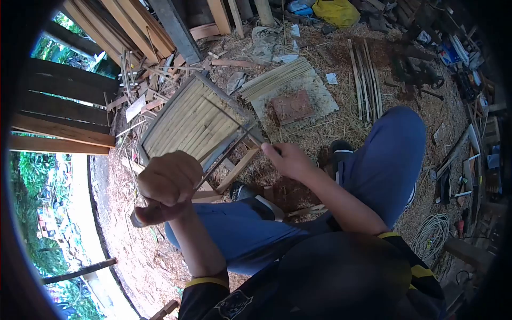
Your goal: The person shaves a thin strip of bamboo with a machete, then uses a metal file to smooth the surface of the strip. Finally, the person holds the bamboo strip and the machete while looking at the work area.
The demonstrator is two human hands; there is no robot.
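Note:
My left hand (172, 184) is closed in a fist around the end of a long, narrow, dark tool (217, 169). It slants up toward my right hand; its exact kind is hard to make out. Between thumb and fingers, my right hand (290, 161) pinches the near end of a thin wooden strip (226, 114). The strip runs away up and to the left, crossing the tool's far end. Beneath both lies a framed panel of light slats (186, 125), tilted on wooden legs or blocks. My fist hides the tool's grip.
Beyond the panel, a bundle of thin strips (274, 79) and a reddish block (293, 106) lie on a pale board (325, 101). Long sticks (364, 80) rest at right. Planks (130, 26) lean at upper left. A coiled cable (431, 234) lies at lower right. Shavings cover the ground.

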